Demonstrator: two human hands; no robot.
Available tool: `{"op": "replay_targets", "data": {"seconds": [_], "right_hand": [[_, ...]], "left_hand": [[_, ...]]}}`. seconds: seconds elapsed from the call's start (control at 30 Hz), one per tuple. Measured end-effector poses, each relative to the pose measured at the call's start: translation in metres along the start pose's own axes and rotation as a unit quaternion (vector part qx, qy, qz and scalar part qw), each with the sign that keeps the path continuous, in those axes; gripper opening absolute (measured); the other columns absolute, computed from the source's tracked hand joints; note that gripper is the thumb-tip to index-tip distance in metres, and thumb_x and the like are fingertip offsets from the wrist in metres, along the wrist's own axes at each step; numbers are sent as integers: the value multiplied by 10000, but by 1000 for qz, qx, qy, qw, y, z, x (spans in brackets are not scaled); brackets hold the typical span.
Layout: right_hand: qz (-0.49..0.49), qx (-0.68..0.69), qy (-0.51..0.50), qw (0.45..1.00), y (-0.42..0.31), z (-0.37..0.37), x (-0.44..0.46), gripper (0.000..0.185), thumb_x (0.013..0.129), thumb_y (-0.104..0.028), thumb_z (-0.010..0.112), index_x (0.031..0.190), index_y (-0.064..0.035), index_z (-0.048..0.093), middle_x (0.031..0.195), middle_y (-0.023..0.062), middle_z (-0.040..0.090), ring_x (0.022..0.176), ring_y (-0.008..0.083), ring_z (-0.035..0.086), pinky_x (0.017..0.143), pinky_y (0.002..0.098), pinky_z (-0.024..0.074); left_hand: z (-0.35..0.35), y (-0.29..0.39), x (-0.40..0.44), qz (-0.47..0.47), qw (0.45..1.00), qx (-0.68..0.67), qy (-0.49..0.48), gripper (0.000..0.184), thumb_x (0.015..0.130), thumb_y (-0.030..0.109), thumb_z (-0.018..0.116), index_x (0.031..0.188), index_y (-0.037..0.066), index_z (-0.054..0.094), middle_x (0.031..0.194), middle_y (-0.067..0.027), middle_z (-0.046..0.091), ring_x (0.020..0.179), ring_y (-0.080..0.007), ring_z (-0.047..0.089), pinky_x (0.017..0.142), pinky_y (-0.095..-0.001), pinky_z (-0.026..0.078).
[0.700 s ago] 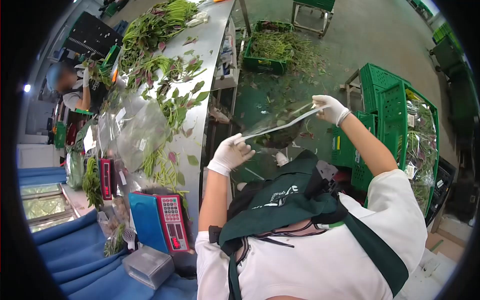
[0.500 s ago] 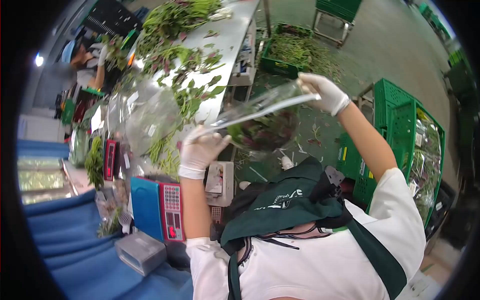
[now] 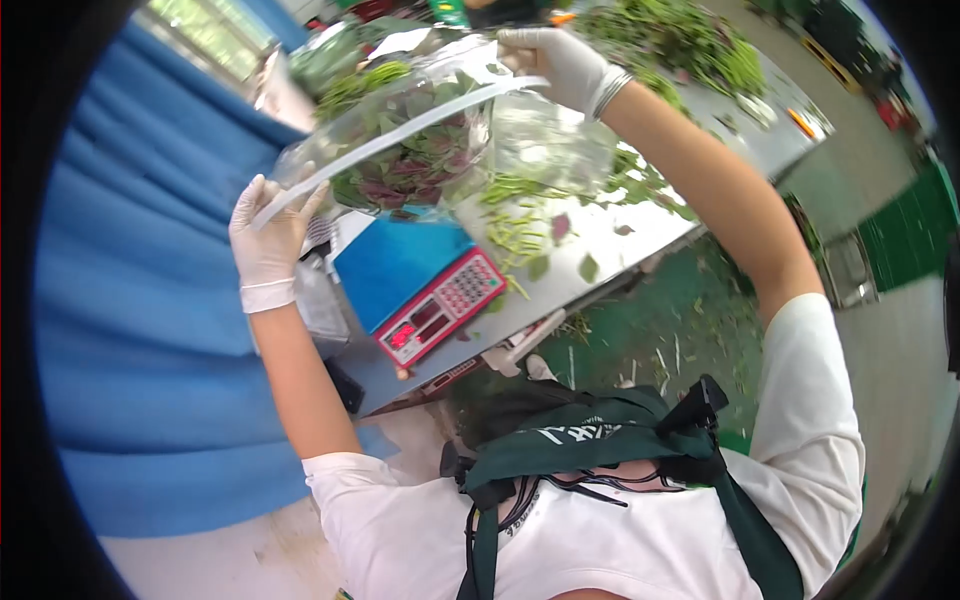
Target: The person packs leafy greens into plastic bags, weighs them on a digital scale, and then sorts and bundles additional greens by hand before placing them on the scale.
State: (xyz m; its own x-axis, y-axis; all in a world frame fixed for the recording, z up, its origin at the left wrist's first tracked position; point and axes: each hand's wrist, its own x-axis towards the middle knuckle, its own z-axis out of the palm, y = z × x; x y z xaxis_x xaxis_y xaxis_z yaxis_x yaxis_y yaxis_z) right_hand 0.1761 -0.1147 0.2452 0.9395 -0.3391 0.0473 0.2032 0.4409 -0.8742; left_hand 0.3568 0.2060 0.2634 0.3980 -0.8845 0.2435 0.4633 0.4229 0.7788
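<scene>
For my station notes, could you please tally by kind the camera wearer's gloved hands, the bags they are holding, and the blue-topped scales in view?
Gloved hands: 2, left hand and right hand
Held clear bag: 1
Blue-topped scale: 1
Total: 4

No word or number is coming through clearly enough to read. White lettering [image 3: 568, 434] is running across the dark green apron [image 3: 545, 462] (large slanting strokes, with smaller print sitting near them), but blur and folds are hiding what it is spelling. On the red and blue scale [image 3: 440, 312], red digits [image 3: 401, 336] are glowing in a display window towards the lower left end of its panel; they are smearing together too much to be told apart. The scale's pale keys [image 3: 467, 290] are forming a block beside the windows, and their marks are appearing too small to make out.
</scene>
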Motion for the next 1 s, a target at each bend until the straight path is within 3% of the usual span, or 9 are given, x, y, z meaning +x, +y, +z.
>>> {"op": "replay_targets", "data": {"seconds": [0.1,0.2,0.27,0.33,0.4,0.73,0.8,0.9,1.0], "right_hand": [[1,78,-36,996,59,32,73,97,846,-164,566,821,-72,586,721,-14,601,628,56,558,543,189,417],[-149,-186,-110,965,113,42,98,50,813,-69,533,775,-68,564,679,-2,521,580,116,456,551,239,394],[-138,-314,-124,931,136,37,72,27,765,-34,524,748,-52,532,689,49,475,602,160,427,570,268,381],[-141,-370,-127,910,186,7,48,240,846,-278,503,786,-65,596,689,-26,498,628,78,427,581,236,355],[141,-216,-105,960,199,-14,2,258,863,-276,500,795,-54,615,687,-18,540,640,63,466,592,221,368],[245,-315,-6,917,252,-88,-58,216,872,-250,553,907,-46,613,781,-6,578,734,66,528,681,224,433],[223,-386,-10,895,248,-95,-61,215,861,-238,562,908,-34,611,771,22,582,743,96,528,697,246,430],[-165,-630,127,748,223,-37,-83,161,787,-93,586,932,-21,595,845,83,589,786,202,543,732,309,424],[-229,-502,2,834,241,1,-109,144,712,-69,624,854,-85,620,783,78,580,775,263,546,735,339,423]], "left_hand": [[-41,13,-20,137,968,80,194,258,873,190,445,665,56,516,646,-52,517,960,-301,569,1013,-523,267],[-102,11,-66,207,950,135,192,270,876,189,433,658,48,507,623,-53,516,727,-234,602,948,-441,367],[-93,-19,-111,134,927,233,262,295,868,182,406,677,14,556,619,-84,549,632,-187,578,785,-362,443],[-74,-51,-149,7,917,341,204,294,817,155,424,683,-28,611,690,-142,607,604,-171,590,650,-283,478],[-50,-94,-178,-194,900,289,263,255,776,120,469,715,-68,631,723,-166,641,613,-168,608,673,-275,480],[-31,-247,-217,-187,877,99,431,266,866,183,467,893,-40,609,829,-129,644,780,-194,624,767,-299,476],[-18,-242,-214,-178,876,106,436,274,877,212,496,900,-39,603,845,-121,641,794,-189,625,781,-286,472],[-10,-246,-219,-186,857,163,453,327,889,256,508,913,-55,604,854,-139,648,798,-183,628,779,-283,470],[-4,-249,-219,-175,847,189,464,362,899,278,487,902,-63,609,825,-152,649,760,-194,632,740,-284,485]]}}
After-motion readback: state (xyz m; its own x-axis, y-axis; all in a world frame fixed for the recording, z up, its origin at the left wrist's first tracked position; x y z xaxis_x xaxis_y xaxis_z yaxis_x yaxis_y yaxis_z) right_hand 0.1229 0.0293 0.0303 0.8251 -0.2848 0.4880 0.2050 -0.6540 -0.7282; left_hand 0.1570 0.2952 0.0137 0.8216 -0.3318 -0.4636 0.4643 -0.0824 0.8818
